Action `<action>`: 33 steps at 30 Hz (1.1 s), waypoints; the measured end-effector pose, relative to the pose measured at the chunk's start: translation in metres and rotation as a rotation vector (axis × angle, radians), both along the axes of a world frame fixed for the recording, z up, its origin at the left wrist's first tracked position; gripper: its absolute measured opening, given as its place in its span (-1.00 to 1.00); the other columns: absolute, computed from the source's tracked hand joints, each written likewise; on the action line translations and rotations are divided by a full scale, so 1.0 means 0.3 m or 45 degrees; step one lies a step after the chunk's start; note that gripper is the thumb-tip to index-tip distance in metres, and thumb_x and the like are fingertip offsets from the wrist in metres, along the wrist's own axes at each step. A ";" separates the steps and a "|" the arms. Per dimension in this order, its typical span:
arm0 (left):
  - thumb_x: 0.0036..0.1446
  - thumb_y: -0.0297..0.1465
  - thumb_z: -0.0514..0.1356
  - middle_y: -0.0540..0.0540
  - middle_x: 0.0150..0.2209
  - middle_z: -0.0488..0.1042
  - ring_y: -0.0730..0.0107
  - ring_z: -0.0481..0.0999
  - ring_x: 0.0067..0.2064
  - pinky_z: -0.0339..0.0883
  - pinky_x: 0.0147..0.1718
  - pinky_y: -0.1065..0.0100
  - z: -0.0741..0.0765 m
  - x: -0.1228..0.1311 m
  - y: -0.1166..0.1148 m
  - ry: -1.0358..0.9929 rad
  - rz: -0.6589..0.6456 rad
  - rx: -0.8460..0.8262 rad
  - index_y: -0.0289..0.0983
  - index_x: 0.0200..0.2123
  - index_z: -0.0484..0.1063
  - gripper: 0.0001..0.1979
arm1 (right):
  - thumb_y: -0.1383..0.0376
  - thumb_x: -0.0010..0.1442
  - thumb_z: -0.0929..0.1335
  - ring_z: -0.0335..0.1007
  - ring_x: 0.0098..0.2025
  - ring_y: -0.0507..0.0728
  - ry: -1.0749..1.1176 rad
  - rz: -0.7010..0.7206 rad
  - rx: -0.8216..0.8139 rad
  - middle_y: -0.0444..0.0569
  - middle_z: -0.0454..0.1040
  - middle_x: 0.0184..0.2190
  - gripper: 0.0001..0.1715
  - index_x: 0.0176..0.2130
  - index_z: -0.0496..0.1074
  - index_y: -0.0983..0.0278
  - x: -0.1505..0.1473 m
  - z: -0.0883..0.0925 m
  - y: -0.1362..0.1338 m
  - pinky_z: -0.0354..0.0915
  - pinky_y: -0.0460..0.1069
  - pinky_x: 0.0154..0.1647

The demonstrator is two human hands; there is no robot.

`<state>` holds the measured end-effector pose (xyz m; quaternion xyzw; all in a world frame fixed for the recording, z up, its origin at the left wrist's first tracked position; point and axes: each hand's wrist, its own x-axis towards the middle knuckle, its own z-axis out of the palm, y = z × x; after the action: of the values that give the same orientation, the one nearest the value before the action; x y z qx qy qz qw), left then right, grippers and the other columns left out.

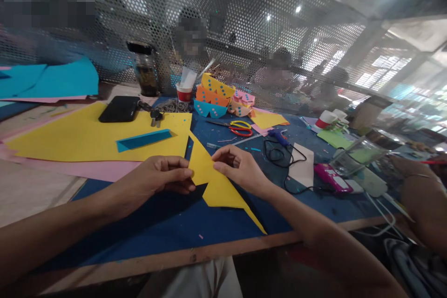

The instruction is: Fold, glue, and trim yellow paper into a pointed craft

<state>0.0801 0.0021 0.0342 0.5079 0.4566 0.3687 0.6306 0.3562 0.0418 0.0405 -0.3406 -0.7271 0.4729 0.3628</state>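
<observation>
A yellow paper cutout [223, 191] with a notched lower edge and long pointed ends is held over the blue table mat. My left hand [171, 174] pinches its left edge between thumb and fingers. On the upper right edge, my right hand [235, 165] holds the same paper with thumb and forefinger. A folded blue paper strip [144, 140] lies to the left on a large yellow sheet [80, 135]. Scissors [239, 127] with red and yellow handles lie beyond my hands.
Behind are decorated paper pieces [211, 98], a paper cup [184, 92], a jar [146, 72], a phone [119, 109] and keys [157, 117]. To the right lie a glue gun [278, 137] with black cord, a pink device [333, 178] and another person's arm [424, 195].
</observation>
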 end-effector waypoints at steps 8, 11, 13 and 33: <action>-0.11 0.10 0.77 -0.12 -0.36 0.78 0.10 0.85 -0.27 0.83 -0.13 0.20 -0.007 -0.008 0.005 0.032 0.089 0.035 -0.16 -0.35 0.74 -0.46 | 0.05 0.43 0.58 0.69 -0.01 0.19 0.001 0.018 -0.005 -0.01 0.74 -0.06 -0.68 0.02 0.62 0.18 0.009 0.000 -0.003 0.58 0.07 0.03; -0.04 0.10 0.75 -0.15 -0.32 0.80 0.08 0.85 -0.24 0.83 -0.10 0.17 -0.016 -0.016 0.012 0.059 0.106 0.080 -0.16 -0.34 0.73 -0.48 | 0.01 0.38 0.63 0.68 -0.02 0.20 -0.003 0.034 -0.035 -0.02 0.72 -0.07 -0.58 0.05 0.61 0.17 0.013 -0.001 -0.002 0.60 0.08 0.03; -0.02 0.10 0.73 -0.15 -0.29 0.81 0.07 0.85 -0.23 0.83 -0.09 0.15 -0.019 -0.019 0.015 0.060 0.107 0.100 -0.15 -0.33 0.73 -0.49 | 0.00 0.33 0.66 0.67 -0.04 0.20 -0.006 0.039 -0.041 -0.04 0.70 -0.09 -0.53 0.06 0.60 0.16 0.015 -0.002 -0.001 0.60 0.09 0.02; -0.16 0.06 0.81 -0.12 -0.30 0.81 0.14 0.84 -0.22 0.80 -0.07 0.21 -0.021 -0.010 0.013 -0.068 0.096 0.025 -0.17 -0.32 0.77 -0.45 | 0.15 0.45 0.53 0.59 -0.15 0.14 -0.098 -0.046 0.109 -0.04 0.73 -0.13 -0.83 -0.06 0.66 0.19 0.019 -0.005 0.006 0.50 0.02 -0.09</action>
<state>0.0770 0.0061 0.0280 0.4864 0.4547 0.4103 0.6231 0.3618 0.0435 0.0390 -0.3556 -0.7540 0.4212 0.3572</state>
